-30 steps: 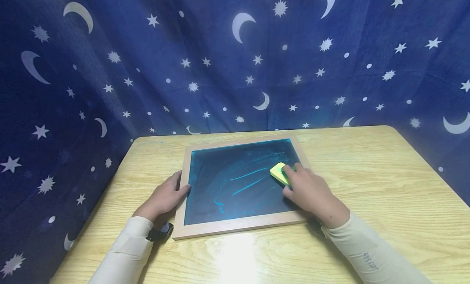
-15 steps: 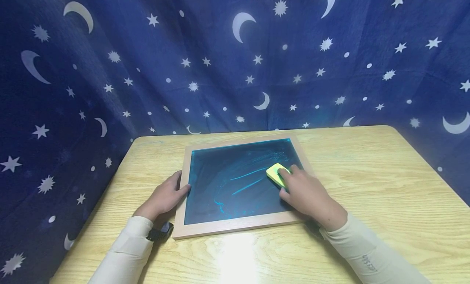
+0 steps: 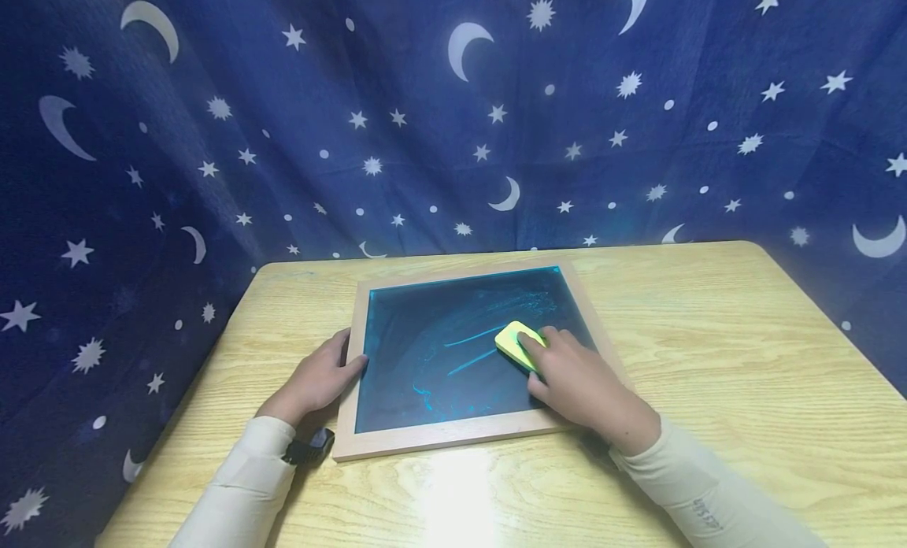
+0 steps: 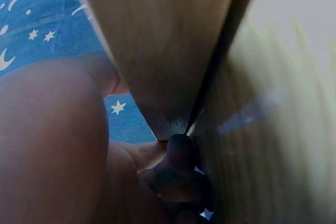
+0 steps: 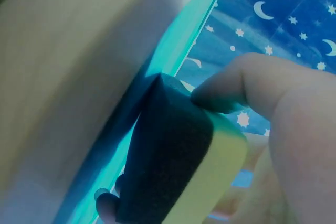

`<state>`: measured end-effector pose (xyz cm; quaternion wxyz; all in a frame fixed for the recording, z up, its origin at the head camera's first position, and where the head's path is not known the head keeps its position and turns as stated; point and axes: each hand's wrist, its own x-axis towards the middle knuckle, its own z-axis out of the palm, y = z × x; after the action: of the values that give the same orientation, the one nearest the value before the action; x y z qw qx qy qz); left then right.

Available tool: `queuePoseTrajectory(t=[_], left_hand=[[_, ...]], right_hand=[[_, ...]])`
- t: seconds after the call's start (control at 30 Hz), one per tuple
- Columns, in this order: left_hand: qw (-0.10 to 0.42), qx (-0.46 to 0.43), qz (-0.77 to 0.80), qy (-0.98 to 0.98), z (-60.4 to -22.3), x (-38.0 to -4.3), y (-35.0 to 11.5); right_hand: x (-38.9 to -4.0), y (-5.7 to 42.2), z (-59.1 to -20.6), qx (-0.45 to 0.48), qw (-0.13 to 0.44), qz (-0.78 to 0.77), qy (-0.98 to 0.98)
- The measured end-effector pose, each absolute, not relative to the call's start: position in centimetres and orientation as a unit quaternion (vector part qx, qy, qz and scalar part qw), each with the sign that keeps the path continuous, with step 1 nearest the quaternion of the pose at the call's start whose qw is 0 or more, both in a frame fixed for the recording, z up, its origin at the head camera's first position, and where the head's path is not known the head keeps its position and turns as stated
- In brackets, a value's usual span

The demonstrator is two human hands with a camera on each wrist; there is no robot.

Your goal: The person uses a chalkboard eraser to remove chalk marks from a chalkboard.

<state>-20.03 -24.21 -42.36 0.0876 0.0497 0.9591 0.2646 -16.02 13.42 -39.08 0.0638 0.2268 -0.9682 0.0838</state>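
On the wood-framed chalkboard [image 3: 397, 327], the right hand [image 3: 581, 383] pinched a yellow eraser [image 3: 511, 339]; the left hand [image 3: 317, 379] gripped one side, where slackening probably risked a skid mid-wipe.

No legible text. Dark lettering [image 3: 707, 516] on right sleeve [image 3: 680, 465], toward the desk's [image 3: 744, 335] right edge; too blurred to read.

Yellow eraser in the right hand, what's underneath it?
Under the yellow eraser is its dark pad, then the blackboard. Two blue strokes run up to its edge; whether they continue beneath cannot be seen, because the eraser covers that spot.
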Motion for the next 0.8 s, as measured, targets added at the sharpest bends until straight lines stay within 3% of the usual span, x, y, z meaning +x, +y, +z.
queuePoseTrajectory(t=[0.3,0.8], left_hand=[[0.089,0.051,0.265,0.959,-42.3,-20.0,-24.2],[0.086,0.05,0.261,0.96,-42.3,-20.0,-24.1]], right_hand=[[-15.4,12.2,-39.4,0.244,0.042,0.103,-0.964],[-14.0,10.5,-40.0,0.318,0.079,0.098,-0.94]])
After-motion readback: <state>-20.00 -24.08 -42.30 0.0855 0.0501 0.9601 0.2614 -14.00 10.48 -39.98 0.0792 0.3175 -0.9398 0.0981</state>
